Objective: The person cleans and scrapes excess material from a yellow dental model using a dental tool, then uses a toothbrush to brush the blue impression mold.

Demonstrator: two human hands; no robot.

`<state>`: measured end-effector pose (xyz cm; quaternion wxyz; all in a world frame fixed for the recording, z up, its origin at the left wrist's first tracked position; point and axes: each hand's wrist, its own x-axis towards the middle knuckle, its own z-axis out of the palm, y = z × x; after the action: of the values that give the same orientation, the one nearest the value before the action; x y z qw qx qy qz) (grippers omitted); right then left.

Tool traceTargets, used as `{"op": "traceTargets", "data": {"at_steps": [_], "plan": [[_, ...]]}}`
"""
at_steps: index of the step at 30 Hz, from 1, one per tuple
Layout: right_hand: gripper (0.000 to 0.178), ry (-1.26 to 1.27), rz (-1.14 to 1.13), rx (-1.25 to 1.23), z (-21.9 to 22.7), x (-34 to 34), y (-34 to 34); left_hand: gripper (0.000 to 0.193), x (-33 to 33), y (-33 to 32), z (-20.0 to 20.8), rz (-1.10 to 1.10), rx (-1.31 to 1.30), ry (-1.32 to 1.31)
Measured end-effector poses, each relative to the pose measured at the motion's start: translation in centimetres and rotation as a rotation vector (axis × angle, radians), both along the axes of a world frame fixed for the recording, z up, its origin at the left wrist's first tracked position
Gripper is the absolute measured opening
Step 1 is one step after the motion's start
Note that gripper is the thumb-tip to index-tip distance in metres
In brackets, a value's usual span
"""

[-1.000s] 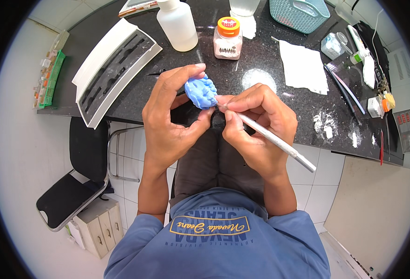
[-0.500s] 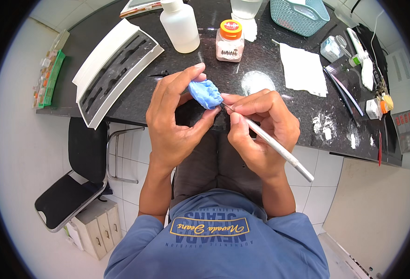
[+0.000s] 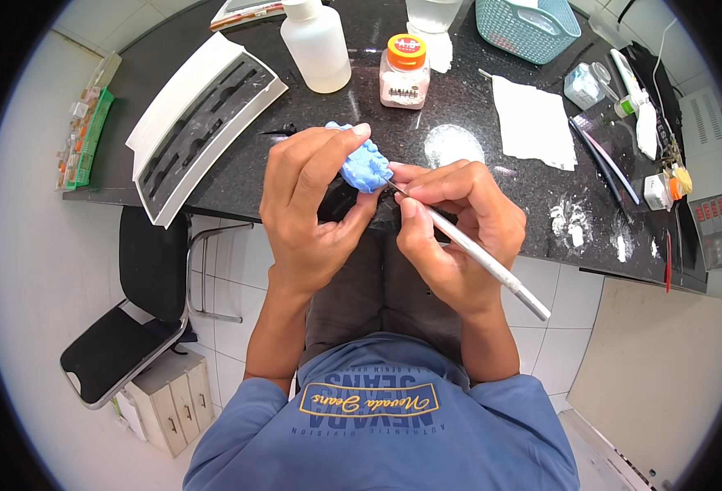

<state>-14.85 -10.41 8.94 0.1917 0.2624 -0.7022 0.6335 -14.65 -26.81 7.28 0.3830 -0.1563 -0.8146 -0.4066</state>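
Observation:
My left hand (image 3: pixel 308 209) is closed around a small blue dental cast (image 3: pixel 366 169), its fingers over the top and its thumb below. Bumps like teeth run along the cast's upper edge; the fingers hide part of it. In a pen grip, my right hand (image 3: pixel 467 225) holds a silver metal-handled craft knife (image 3: pixel 485 259). The knife's thin tip meets the cast's lower right edge, and its handle slants down to the right. Both hands are above my lap, at the near edge of the dark stone worktop (image 3: pixel 361 106).
Beyond my hands stand a white plastic bottle (image 3: pixel 317 49) and an orange-lidded jar of pinkish powder (image 3: pixel 405 74). A white open case (image 3: pixel 205 123) lies to the left. On the right are a paper towel (image 3: pixel 533 123), pen-like tools (image 3: pixel 602 159), white powder (image 3: pixel 569 219) and a teal basket (image 3: pixel 528 33).
My left hand has turned the cast, so more of its bumpy edge shows, and its fingers have shifted slightly right. The knife has moved a little left, its tip still at the cast.

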Motion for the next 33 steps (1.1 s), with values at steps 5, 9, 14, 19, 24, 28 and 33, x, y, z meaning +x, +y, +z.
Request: {"op": "traceTargets", "data": {"at_steps": [5,9,14,19,24,28,33], "plan": [[0.011,-0.013,-0.007,0.010,0.1,0.0,0.0,0.064,-0.1,0.0,0.1,-0.007,-0.037,0.068],[0.012,-0.009,-0.018,0.033,0.2,0.0,0.0,0.064,-0.1,-0.1,0.2,-0.008,-0.058,0.078],[0.011,0.001,-0.014,0.041,0.3,0.0,0.0,0.063,-0.1,-0.1,0.3,-0.003,-0.097,0.104],[0.013,0.019,-0.025,0.039,0.1,-0.1,-0.1,0.062,0.0,0.1,0.1,-0.003,-0.034,0.059],[0.014,0.024,-0.024,0.016,0.0,-0.1,-0.1,0.061,0.1,0.2,-0.1,0.005,0.011,0.004],[0.014,0.035,-0.027,0.015,0.0,-0.1,-0.1,0.060,0.1,0.1,0.0,0.008,0.003,-0.001],[0.014,0.061,-0.080,-0.056,-0.8,-0.4,-0.6,0.060,0.1,0.0,-0.1,0.003,0.003,-0.014]]}}
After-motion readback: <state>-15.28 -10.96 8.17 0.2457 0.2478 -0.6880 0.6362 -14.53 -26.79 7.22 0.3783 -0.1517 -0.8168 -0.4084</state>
